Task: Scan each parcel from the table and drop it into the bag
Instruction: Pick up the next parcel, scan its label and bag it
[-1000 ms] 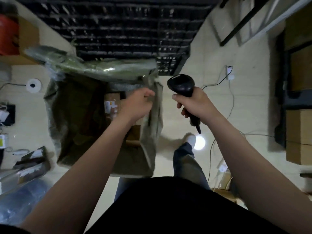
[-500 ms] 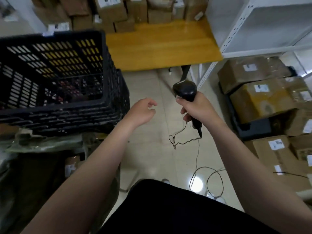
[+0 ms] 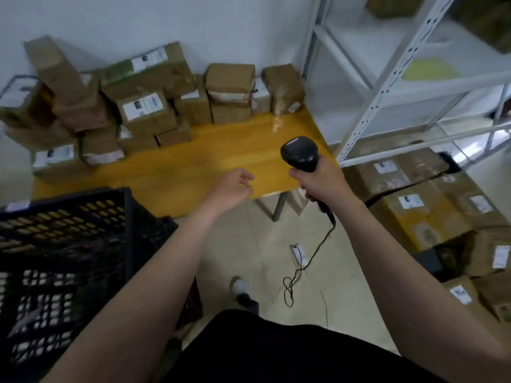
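The right hand (image 3: 322,181) has its grip closed around the handle of a black barcode scanner (image 3: 300,153), head upright over the near right corner of the yellow wooden surface (image 3: 215,158). The scanner's cable (image 3: 309,258) trails to the floor. The left hand (image 3: 231,189) hovers above the surface's front edge, fingers loosely curled and holding nothing. Labelled cardboard parcels (image 3: 143,106) are stacked along the surface's far side against the wall. A black plastic crate (image 3: 69,244) stands at lower left.

Head camera (wide-angle) looks forward-down over table (image 3: 210,158), close.
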